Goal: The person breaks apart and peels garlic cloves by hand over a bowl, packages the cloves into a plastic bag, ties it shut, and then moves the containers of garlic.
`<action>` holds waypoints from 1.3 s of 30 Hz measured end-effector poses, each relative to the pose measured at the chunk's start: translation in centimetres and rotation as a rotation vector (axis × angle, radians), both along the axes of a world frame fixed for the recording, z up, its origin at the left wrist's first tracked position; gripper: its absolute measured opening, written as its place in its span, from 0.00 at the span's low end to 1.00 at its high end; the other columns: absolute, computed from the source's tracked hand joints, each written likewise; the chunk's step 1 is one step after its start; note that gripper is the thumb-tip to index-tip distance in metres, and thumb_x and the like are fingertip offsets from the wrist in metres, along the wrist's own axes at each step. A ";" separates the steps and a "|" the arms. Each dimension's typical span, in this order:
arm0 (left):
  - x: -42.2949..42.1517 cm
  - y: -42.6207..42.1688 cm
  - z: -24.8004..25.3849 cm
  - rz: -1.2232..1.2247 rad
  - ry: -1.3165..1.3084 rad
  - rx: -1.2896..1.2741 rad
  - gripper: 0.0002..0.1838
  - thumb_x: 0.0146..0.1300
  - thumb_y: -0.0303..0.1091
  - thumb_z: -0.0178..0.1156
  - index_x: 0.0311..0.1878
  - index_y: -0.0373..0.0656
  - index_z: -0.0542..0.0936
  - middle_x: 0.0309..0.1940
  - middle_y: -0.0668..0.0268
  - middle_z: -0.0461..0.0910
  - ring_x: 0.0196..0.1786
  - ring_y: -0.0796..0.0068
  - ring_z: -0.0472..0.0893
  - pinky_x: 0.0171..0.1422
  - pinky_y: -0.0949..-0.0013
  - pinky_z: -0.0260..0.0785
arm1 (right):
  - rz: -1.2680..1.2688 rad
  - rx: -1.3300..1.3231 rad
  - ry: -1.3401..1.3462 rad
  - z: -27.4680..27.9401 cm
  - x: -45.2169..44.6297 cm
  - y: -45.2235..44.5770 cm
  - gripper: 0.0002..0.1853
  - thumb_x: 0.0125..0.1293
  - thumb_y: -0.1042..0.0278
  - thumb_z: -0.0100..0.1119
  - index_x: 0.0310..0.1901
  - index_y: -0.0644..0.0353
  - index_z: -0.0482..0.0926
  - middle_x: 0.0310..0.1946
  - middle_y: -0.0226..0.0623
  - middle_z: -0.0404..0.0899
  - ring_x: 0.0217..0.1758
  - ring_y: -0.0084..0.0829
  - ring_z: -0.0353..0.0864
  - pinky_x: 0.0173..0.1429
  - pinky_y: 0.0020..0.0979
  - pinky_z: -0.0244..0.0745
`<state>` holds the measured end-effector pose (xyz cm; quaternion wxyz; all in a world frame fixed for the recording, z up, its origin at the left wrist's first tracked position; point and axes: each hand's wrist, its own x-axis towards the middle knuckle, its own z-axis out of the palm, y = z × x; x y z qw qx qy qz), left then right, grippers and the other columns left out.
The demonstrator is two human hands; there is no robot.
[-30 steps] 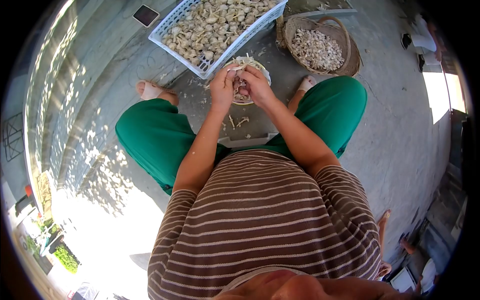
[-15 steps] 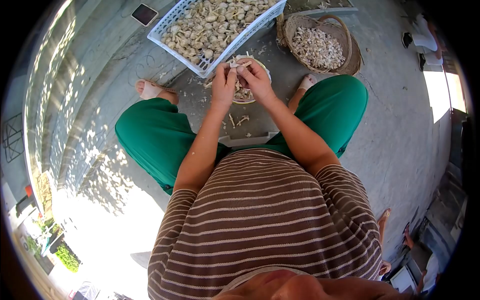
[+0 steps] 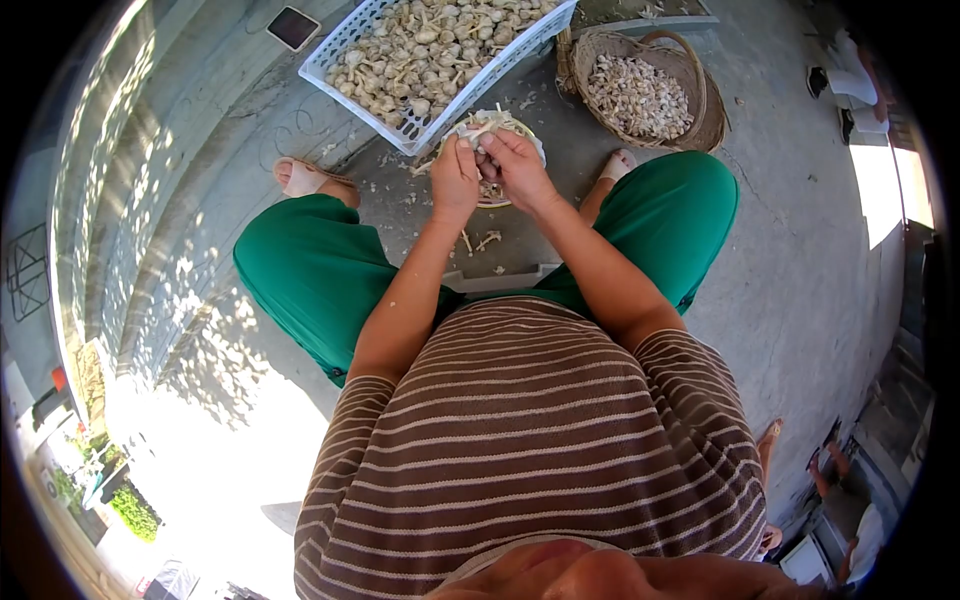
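Observation:
My left hand (image 3: 456,178) and my right hand (image 3: 519,172) meet over a round bowl (image 3: 494,204) between my feet. Both have their fingers closed around a pale garlic bulb (image 3: 479,141), whose underside is covered by the fingers. Garlic stalks and papery skins lie in the bowl, partly hidden by the hands. Beyond the bowl stands a light blue plastic crate (image 3: 402,140) full of whole garlic bulbs (image 3: 420,60). To its right, a wicker basket (image 3: 708,118) holds separated garlic cloves (image 3: 640,97).
A dark-screened device (image 3: 293,28) lies left of the crate. Stalk scraps (image 3: 488,240) are scattered on the concrete floor (image 3: 800,250) between my legs. Other people's legs (image 3: 852,88) show at the upper right, and another person (image 3: 862,540) at the lower right.
My fingers have shifted around the garlic, and the stalk that stuck out over my right fingers half a second ago looks different now. At the lower right, the other person shows more.

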<state>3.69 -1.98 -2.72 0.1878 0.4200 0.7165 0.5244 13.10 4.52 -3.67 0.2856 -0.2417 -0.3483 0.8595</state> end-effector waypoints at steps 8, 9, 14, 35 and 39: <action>-1.5 -0.1 -2.2 -0.063 -0.429 -0.047 0.18 0.71 0.41 0.41 0.32 0.37 0.73 0.14 0.69 0.70 0.17 0.81 0.68 0.22 0.73 0.61 | 0.055 -0.019 0.027 0.8 0.3 0.5 0.14 0.66 0.68 0.53 0.50 0.63 0.76 0.24 0.24 0.69 0.21 0.14 0.62 0.23 0.16 0.55; -1.6 -0.1 -2.3 -0.117 -0.361 -0.054 0.17 0.71 0.42 0.41 0.35 0.39 0.72 0.15 0.71 0.68 0.16 0.83 0.65 0.20 0.76 0.58 | 0.055 0.142 -0.026 0.5 0.2 0.6 0.14 0.66 0.67 0.54 0.50 0.63 0.76 0.22 0.23 0.68 0.20 0.14 0.60 0.22 0.17 0.52; -1.6 -0.2 -1.5 -0.223 -0.405 -0.111 0.17 0.72 0.42 0.39 0.37 0.40 0.72 0.17 0.72 0.64 0.16 0.86 0.61 0.18 0.78 0.56 | 0.127 0.239 -0.054 -0.1 0.7 1.7 0.15 0.65 0.67 0.55 0.52 0.62 0.76 0.19 0.20 0.64 0.18 0.13 0.56 0.21 0.18 0.50; 0.3 -0.5 -0.2 -0.030 0.077 0.042 0.16 0.70 0.40 0.43 0.47 0.40 0.77 0.21 0.61 0.77 0.25 0.75 0.77 0.31 0.69 0.69 | -0.071 -0.020 -0.072 -0.3 -0.2 -0.8 0.14 0.65 0.62 0.57 0.25 0.61 0.74 0.17 0.28 0.70 0.15 0.17 0.61 0.17 0.20 0.51; -0.4 -0.5 -1.3 -0.031 -0.035 -0.023 0.17 0.70 0.38 0.41 0.47 0.41 0.77 0.18 0.66 0.73 0.21 0.78 0.73 0.27 0.70 0.66 | -0.002 -0.050 -0.037 -1.6 0.0 -0.3 0.11 0.66 0.63 0.55 0.31 0.62 0.75 0.19 0.27 0.69 0.15 0.17 0.59 0.18 0.20 0.51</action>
